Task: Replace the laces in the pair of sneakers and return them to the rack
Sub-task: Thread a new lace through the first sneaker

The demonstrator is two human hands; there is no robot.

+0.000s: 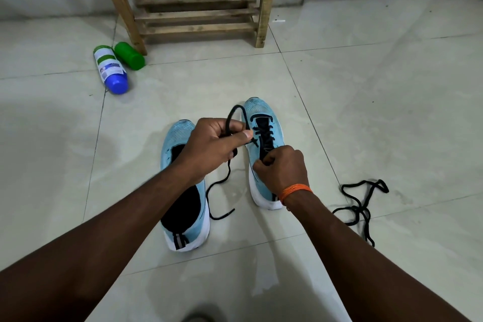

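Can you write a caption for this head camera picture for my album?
Left hand and right hand lace a blue sneaker with a black lace beside its unlaced twin.

Two sneakers (183, 230), two laces (360, 208), two bottles (111, 68), one rack (198, 15).
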